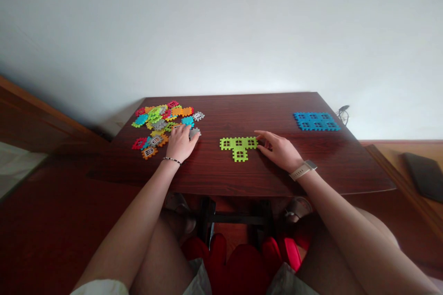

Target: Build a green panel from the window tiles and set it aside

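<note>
1. Nearest, below the table, a bright red padded thing (244,267) sits between the person's bent legs; beyond it are a dark crossbar (238,218) and two shod feet.
2. A dark reddish-brown wooden table (207,175) spans the middle. On the floor side at far right lies a flat black object (424,175).
3. Near the table's centre lies a lime-green panel (238,143): three notched window tiles in a row, a fourth joined below the middle one, toward the person.
4. The right hand (277,149), wearing a pale-strapped watch (303,170), is loosely open at the panel's right end, thumb and index finger parted beside its edge.
5. The left hand (182,140), with a beaded bracelet (172,160), reaches over the near right side of a loose, multicoloured tile pile (152,115), hiding part of it. A grey tile (194,132) shows by its thumb; whether the fingers grip anything cannot be told.
6. Farther right, beyond the right hand, lies a blue rectangular panel (316,121).
7. A black cable (344,109) hangs past the table's right edge; a pale wall (221,32) rises behind.
</note>
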`<state>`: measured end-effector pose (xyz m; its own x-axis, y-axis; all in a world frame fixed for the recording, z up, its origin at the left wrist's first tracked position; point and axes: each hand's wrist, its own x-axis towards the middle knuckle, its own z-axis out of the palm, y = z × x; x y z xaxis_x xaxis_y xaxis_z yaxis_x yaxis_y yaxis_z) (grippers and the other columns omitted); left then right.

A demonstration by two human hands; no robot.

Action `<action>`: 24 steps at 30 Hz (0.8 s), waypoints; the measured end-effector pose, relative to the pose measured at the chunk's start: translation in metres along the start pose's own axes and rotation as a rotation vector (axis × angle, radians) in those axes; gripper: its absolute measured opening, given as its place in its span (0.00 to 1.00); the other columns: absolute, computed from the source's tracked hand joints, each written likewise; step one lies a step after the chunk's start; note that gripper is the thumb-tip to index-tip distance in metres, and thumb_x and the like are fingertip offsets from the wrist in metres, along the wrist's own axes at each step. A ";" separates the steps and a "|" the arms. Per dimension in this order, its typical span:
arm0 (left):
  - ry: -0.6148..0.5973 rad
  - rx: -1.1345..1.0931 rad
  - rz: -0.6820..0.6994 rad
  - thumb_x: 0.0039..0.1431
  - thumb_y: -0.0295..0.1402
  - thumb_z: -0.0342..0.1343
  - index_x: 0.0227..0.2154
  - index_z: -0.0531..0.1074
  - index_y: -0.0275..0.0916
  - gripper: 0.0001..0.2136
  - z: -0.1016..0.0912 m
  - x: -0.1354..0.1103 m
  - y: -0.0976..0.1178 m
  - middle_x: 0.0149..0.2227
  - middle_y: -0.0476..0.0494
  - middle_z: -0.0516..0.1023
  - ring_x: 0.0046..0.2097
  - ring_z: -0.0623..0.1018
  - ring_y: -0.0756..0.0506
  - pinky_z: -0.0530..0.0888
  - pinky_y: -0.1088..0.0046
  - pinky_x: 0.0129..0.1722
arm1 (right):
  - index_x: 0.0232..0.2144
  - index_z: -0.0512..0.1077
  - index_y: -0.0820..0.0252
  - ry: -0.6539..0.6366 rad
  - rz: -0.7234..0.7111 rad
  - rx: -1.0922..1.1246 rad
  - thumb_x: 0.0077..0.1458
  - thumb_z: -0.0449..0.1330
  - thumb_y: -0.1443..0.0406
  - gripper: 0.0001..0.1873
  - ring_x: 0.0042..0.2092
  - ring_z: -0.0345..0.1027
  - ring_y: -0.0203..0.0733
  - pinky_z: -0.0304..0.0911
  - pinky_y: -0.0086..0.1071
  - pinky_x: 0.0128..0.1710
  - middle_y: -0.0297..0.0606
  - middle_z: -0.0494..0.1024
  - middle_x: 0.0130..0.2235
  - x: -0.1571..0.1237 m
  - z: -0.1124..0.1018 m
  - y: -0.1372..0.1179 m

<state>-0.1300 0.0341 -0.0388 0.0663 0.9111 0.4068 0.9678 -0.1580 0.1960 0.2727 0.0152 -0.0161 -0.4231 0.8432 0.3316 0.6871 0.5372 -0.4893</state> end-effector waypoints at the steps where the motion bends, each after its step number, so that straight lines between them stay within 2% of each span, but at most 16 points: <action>1: 0.012 -0.026 0.022 0.73 0.47 0.53 0.57 0.75 0.39 0.20 0.000 0.000 0.001 0.59 0.30 0.79 0.63 0.74 0.30 0.69 0.45 0.67 | 0.65 0.71 0.52 0.000 0.000 0.001 0.65 0.63 0.64 0.26 0.36 0.79 0.44 0.77 0.39 0.40 0.40 0.86 0.51 0.000 0.000 0.000; 4: 0.039 -0.068 0.035 0.72 0.45 0.54 0.57 0.75 0.38 0.20 -0.003 0.003 0.004 0.60 0.30 0.77 0.62 0.75 0.31 0.70 0.47 0.67 | 0.65 0.71 0.53 -0.006 0.007 0.007 0.65 0.63 0.64 0.26 0.37 0.79 0.45 0.76 0.40 0.40 0.39 0.86 0.51 0.000 0.000 0.000; 7: 0.040 -0.013 -0.056 0.73 0.46 0.52 0.58 0.74 0.35 0.21 -0.010 0.007 0.000 0.62 0.26 0.76 0.63 0.74 0.29 0.69 0.46 0.67 | 0.65 0.71 0.53 -0.013 0.010 0.010 0.66 0.63 0.64 0.26 0.37 0.79 0.45 0.77 0.40 0.41 0.40 0.86 0.51 0.000 0.000 0.000; 11: -0.007 0.096 -0.257 0.73 0.41 0.47 0.55 0.74 0.30 0.21 -0.018 0.012 -0.019 0.57 0.21 0.78 0.60 0.75 0.26 0.70 0.43 0.64 | 0.65 0.72 0.53 -0.002 -0.002 0.005 0.65 0.63 0.64 0.26 0.37 0.79 0.45 0.77 0.40 0.41 0.40 0.86 0.51 -0.001 -0.001 -0.001; 15: 0.023 0.166 -0.379 0.68 0.32 0.50 0.55 0.77 0.34 0.18 -0.026 0.014 -0.041 0.55 0.23 0.78 0.60 0.74 0.25 0.72 0.42 0.60 | 0.64 0.72 0.53 -0.007 0.008 0.003 0.65 0.63 0.64 0.26 0.37 0.79 0.45 0.76 0.40 0.41 0.40 0.86 0.51 -0.002 -0.001 -0.001; 20: -0.016 0.231 -0.458 0.68 0.38 0.54 0.55 0.79 0.40 0.18 -0.033 0.016 -0.050 0.59 0.26 0.74 0.63 0.71 0.25 0.71 0.43 0.61 | 0.64 0.72 0.53 -0.027 0.034 0.023 0.66 0.63 0.65 0.26 0.38 0.79 0.45 0.76 0.40 0.42 0.39 0.86 0.51 -0.002 -0.001 0.000; 24: -0.046 0.228 -0.434 0.69 0.42 0.55 0.57 0.80 0.41 0.19 -0.031 0.017 -0.051 0.62 0.28 0.73 0.65 0.68 0.25 0.69 0.44 0.64 | 0.64 0.72 0.52 -0.024 0.045 0.025 0.65 0.63 0.65 0.25 0.38 0.79 0.45 0.75 0.40 0.42 0.38 0.86 0.51 -0.002 -0.001 0.000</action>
<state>-0.1854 0.0454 -0.0143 -0.3495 0.8909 0.2899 0.9365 0.3232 0.1359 0.2741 0.0135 -0.0157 -0.4063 0.8666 0.2898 0.6910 0.4989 -0.5230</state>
